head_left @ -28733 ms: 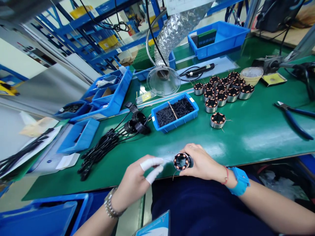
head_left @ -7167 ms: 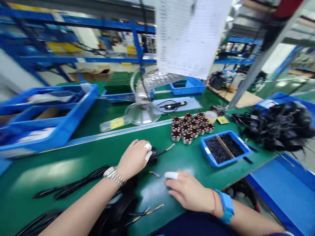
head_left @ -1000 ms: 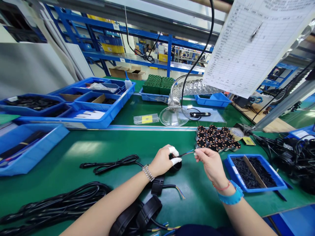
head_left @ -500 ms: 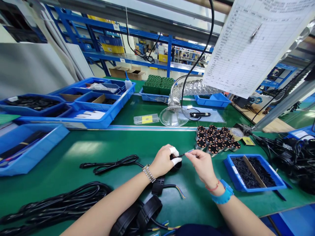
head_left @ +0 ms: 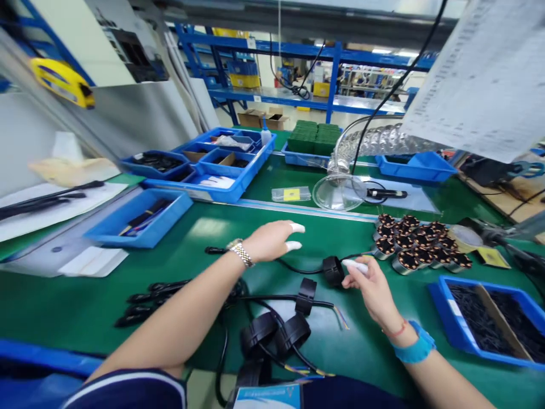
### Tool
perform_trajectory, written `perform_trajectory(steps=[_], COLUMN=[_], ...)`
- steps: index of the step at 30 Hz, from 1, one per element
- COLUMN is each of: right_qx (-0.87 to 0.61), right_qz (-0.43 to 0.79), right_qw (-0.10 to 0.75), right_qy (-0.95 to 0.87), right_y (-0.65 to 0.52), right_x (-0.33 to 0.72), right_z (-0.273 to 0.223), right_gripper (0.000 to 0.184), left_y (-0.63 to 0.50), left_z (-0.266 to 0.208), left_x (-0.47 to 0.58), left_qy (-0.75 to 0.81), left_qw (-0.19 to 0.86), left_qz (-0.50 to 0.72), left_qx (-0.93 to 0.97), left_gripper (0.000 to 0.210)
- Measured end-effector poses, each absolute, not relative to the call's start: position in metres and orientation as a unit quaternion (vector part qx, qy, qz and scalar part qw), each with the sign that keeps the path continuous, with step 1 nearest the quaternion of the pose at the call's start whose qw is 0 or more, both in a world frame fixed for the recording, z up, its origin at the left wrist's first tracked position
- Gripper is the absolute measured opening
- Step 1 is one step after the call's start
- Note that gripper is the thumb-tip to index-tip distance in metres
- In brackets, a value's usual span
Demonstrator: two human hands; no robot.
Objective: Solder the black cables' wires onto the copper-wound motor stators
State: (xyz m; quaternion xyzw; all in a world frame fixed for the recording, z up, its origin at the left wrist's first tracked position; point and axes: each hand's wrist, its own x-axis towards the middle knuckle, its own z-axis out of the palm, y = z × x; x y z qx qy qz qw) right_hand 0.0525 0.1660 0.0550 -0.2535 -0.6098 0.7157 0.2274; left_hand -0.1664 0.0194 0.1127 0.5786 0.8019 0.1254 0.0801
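Observation:
My left hand (head_left: 275,241) is above the mat, fingers and thumb apart, holding nothing; white covers sit on its fingertips. My right hand (head_left: 369,287) has its fingers closed at the rim of a black round plastic cap (head_left: 332,271), with a white cover on one digit. A black cable (head_left: 300,271) runs into this cap from the left, and thin coloured wires show behind the hand. Nearer me lie more cables with black caps (head_left: 293,334) threaded on them and coloured bare-ended wires (head_left: 340,318). One such cap (head_left: 305,296) stands just below my hands.
Copper-wound motor stators (head_left: 419,243) stand grouped at the right. Before them is a blue bin (head_left: 443,326) of small black pieces, split by a divider. A clear extraction hood (head_left: 338,193) and a black pen-like tool (head_left: 386,193) are behind. Blue trays (head_left: 232,193) stand at the back left.
My left hand has let go of the work and moved left, opening. My right hand has come to the cap, no longer pinching the thin piece. The view has turned left.

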Motion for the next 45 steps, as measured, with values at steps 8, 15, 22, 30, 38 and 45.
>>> perform_trajectory(steps=[8, 15, 22, 30, 38, 45], right_qx=[-0.247, -0.189, -0.152, -0.07, 0.025, 0.059], right_qz=[0.673, 0.6, 0.485, 0.308, 0.26, 0.246], right_qw=[0.093, 0.166, 0.162, -0.112, 0.068, 0.366], right_qy=[-0.691, -0.759, -0.846, -0.942, -0.963, -0.896], right_y=[0.17, 0.195, 0.206, 0.164, 0.148, 0.125], right_x=[0.045, -0.032, -0.034, 0.08, 0.043, 0.001], right_z=[0.048, 0.054, 0.06, 0.051, 0.096, 0.19], right_gripper=[0.029, 0.026, 0.025, 0.031, 0.022, 0.013], left_y=[-0.074, -0.056, -0.091, -0.186, -0.158, -0.117], left_z=[0.073, 0.076, 0.094, 0.104, 0.055, 0.042], left_x=[-0.233, -0.254, -0.225, -0.079, -0.043, -0.028], left_qy=[0.883, 0.942, 0.941, 0.807, 0.708, 0.899], left_qw=[0.134, -0.004, 0.006, 0.352, 0.462, 0.173], left_qz=[-0.037, -0.002, 0.037, 0.173, 0.469, 0.239], left_qx=[0.449, 0.337, 0.336, 0.441, 0.256, 0.324], left_gripper=[0.03, 0.035, 0.042, 0.052, 0.034, 0.039])
